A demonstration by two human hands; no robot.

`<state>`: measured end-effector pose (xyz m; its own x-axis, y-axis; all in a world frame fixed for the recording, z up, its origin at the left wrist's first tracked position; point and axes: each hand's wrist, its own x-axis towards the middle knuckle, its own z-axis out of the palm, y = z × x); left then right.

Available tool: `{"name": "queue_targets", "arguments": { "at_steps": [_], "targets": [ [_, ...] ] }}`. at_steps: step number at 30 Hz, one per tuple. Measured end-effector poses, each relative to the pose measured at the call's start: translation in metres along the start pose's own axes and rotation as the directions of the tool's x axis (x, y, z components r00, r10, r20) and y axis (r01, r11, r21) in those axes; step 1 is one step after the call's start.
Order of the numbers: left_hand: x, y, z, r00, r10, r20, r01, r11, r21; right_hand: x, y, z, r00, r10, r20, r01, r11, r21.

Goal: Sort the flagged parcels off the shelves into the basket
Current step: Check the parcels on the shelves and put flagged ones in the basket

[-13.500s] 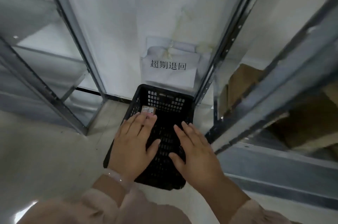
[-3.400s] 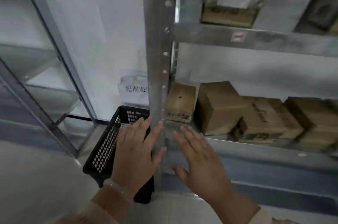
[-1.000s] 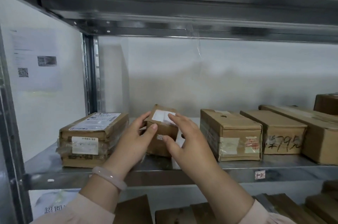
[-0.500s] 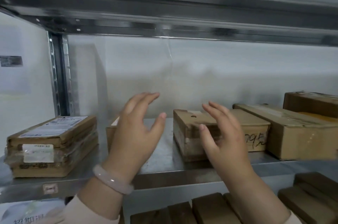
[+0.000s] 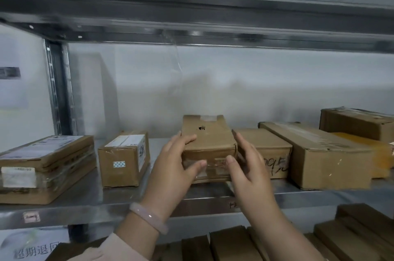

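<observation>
While left hand (image 5: pixel 175 168) and right hand (image 5: pixel 247 167) clasp the parcel (image 5: pixel 207 139) — thumbs across — its taped front is unreadable.

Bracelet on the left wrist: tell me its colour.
The bracelet is pale milky pink, plain with no pattern; the head view shows it best.

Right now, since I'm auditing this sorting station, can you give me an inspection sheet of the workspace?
Surface: metal shelf, parcels in a row on it.
Job's things: holed brown parcel, gripped from both sides; basket not in view.
Clutter: small labelled box, flat taped parcel, scribbled box, long box; lower-shelf parcels.
Hands: left hand and right hand both grip the parcel, thumbs on its front.
Cables: nothing seen.
Surroundings: white wall, upper shelf, paper sign low left.
</observation>
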<state>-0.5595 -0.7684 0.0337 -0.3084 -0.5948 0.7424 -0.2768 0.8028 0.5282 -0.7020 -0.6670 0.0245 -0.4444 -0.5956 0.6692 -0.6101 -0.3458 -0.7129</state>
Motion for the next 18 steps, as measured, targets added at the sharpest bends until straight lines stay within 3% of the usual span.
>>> {"name": "queue_targets", "arguments": {
  "at_steps": [4,8,11,15,18],
  "targets": [
    [-0.005,0.0,-0.008,0.995,0.005,-0.098,-0.022,0.985,-0.17,0.002,-0.009,0.003,0.981,0.182,0.065,-0.193,0.951,0.24],
    [-0.011,0.002,-0.013,0.994,-0.1,-0.05,0.077,0.938,-0.339,0.009,-0.01,0.006,0.953,0.22,0.21,-0.292,0.857,0.425],
    [-0.007,0.008,-0.023,0.979,-0.203,-0.012,0.184,0.911,-0.368,0.009,-0.006,0.007,0.978,0.143,0.149,-0.192,0.896,0.4],
    [0.006,0.02,-0.024,0.925,-0.337,0.174,0.378,0.796,-0.472,0.008,-0.005,0.012,0.993,-0.049,0.107,0.027,0.979,0.203],
    [0.009,0.02,-0.016,0.905,-0.395,0.16,0.415,0.729,-0.544,0.005,-0.007,0.012,0.98,-0.147,0.134,0.113,0.966,0.232]
  ]
}}
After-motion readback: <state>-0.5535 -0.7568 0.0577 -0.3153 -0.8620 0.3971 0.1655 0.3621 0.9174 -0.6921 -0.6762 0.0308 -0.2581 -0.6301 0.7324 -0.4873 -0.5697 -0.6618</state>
